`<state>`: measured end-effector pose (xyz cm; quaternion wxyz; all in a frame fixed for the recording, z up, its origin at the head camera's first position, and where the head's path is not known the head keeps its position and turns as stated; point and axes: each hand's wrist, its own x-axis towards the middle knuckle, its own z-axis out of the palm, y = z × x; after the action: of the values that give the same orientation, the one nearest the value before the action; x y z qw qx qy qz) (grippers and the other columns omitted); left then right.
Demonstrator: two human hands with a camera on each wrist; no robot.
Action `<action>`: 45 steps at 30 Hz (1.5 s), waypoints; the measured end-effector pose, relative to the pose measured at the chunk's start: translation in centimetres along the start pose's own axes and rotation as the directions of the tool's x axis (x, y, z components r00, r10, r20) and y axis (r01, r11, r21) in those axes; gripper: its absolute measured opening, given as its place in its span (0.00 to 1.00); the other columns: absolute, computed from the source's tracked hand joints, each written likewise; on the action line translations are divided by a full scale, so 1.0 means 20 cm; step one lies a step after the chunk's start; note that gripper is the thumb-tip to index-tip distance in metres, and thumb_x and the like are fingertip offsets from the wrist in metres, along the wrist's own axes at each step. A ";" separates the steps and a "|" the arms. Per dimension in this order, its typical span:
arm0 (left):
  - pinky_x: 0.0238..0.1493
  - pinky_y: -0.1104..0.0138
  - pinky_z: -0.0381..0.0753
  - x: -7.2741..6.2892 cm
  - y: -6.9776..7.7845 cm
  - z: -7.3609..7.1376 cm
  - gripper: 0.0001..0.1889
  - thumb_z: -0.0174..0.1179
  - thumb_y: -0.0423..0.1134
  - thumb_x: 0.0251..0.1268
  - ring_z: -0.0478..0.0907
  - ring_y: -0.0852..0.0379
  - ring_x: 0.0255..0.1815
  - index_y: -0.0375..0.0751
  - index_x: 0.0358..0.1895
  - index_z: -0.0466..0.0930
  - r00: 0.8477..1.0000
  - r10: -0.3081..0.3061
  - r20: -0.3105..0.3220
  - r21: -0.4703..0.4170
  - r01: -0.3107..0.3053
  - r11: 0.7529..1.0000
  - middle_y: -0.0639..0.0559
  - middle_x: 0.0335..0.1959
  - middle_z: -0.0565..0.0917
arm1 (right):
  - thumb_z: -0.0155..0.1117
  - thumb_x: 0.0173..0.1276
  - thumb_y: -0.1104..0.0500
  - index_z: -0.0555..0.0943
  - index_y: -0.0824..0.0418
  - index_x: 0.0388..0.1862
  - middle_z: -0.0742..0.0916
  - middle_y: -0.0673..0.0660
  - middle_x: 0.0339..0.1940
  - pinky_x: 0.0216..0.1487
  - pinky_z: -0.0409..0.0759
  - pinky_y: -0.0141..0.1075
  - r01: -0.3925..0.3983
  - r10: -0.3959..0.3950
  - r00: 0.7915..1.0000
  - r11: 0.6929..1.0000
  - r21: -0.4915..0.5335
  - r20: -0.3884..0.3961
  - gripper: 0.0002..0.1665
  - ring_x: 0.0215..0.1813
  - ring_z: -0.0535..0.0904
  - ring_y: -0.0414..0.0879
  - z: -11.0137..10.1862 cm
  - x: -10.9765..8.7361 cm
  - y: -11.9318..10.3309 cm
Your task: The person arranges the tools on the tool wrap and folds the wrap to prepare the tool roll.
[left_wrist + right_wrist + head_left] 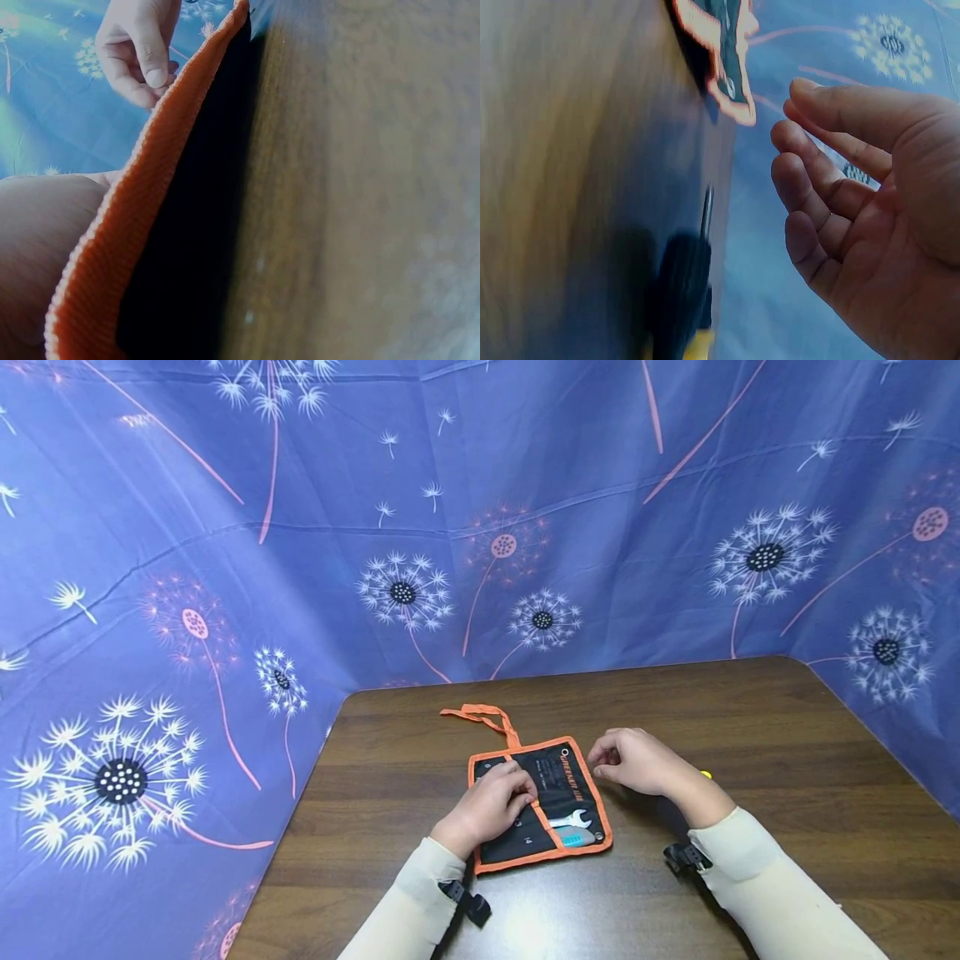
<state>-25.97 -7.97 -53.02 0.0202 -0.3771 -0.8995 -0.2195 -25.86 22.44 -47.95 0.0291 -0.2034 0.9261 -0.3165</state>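
A black tool roll-up pouch (558, 768) with orange trim lies spread on the table, with printed numbers on its pockets. A wrench (573, 819) shows its open end above the pocket edge, beside a grey and turquoise tool (576, 837) whose kind is unclear. My left hand (491, 802) lies over the pouch and pinches the orange pocket edge between thumb and fingers. Just off the pouch's right side hovers my right hand (637, 762), its fingers loosely bent around nothing. In the right wrist view, that hand (855, 195) appears above a screwdriver (682, 285) with a dark handle.
An orange tie strap (487, 714) trails from the pouch's far edge. Yellow on the screwdriver (706, 774) peeks out behind the right wrist. The brown wooden table (787, 735) ends at a blue dandelion-print cloth (600, 568) hanging behind it.
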 end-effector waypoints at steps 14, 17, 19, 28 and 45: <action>0.43 0.72 0.75 0.00 0.00 -0.01 0.03 0.62 0.45 0.78 0.71 0.68 0.40 0.58 0.44 0.85 1.000 -0.004 0.006 0.001 0.004 1.000 0.66 0.39 0.74 | 0.77 0.65 0.62 0.90 0.61 0.43 0.87 0.46 0.34 0.40 0.80 0.44 -0.070 0.069 0.998 0.996 -0.054 -0.015 0.09 0.37 0.81 0.42 -0.15 -0.06 0.19; 0.43 0.72 0.76 -0.01 0.00 -0.02 0.03 0.62 0.45 0.78 0.72 0.68 0.40 0.59 0.45 0.85 1.000 -0.011 0.003 0.001 0.011 1.000 0.66 0.40 0.75 | 0.77 0.65 0.63 0.90 0.62 0.43 0.87 0.47 0.34 0.41 0.80 0.44 -0.068 0.068 0.998 0.997 -0.046 -0.005 0.08 0.37 0.81 0.42 -0.17 -0.07 0.22; 0.44 0.72 0.76 -0.01 0.00 -0.03 0.03 0.63 0.45 0.78 0.72 0.69 0.41 0.59 0.45 0.86 1.000 -0.018 -0.004 -0.004 0.018 1.000 0.66 0.41 0.75 | 0.77 0.65 0.63 0.90 0.61 0.42 0.87 0.47 0.34 0.41 0.80 0.44 -0.068 0.068 0.998 0.997 -0.046 0.004 0.08 0.37 0.81 0.42 -0.18 -0.08 0.24; 0.44 0.71 0.77 -0.02 -0.02 -0.04 0.02 0.64 0.44 0.77 0.73 0.68 0.41 0.58 0.45 0.85 0.999 -0.032 -0.017 -0.020 0.031 0.999 0.65 0.41 0.75 | 0.78 0.61 0.65 0.89 0.61 0.38 0.87 0.46 0.30 0.40 0.79 0.41 -0.103 0.104 0.992 0.995 -0.016 0.074 0.07 0.35 0.81 0.42 -0.20 -0.11 0.27; 0.44 0.71 0.77 -0.02 -0.05 -0.03 0.02 0.65 0.44 0.76 0.74 0.69 0.42 0.58 0.45 0.86 0.999 -0.045 -0.026 -0.041 0.044 0.998 0.65 0.41 0.76 | 0.78 0.61 0.66 0.89 0.58 0.31 0.86 0.46 0.26 0.34 0.76 0.38 -0.107 0.108 0.990 0.994 -0.020 0.088 0.05 0.30 0.78 0.41 -0.20 -0.14 0.32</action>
<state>-26.45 -9.06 -52.94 0.0196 -0.3546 -0.9027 -0.2430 -26.40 30.41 -48.72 0.0857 -0.1673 0.9359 -0.2981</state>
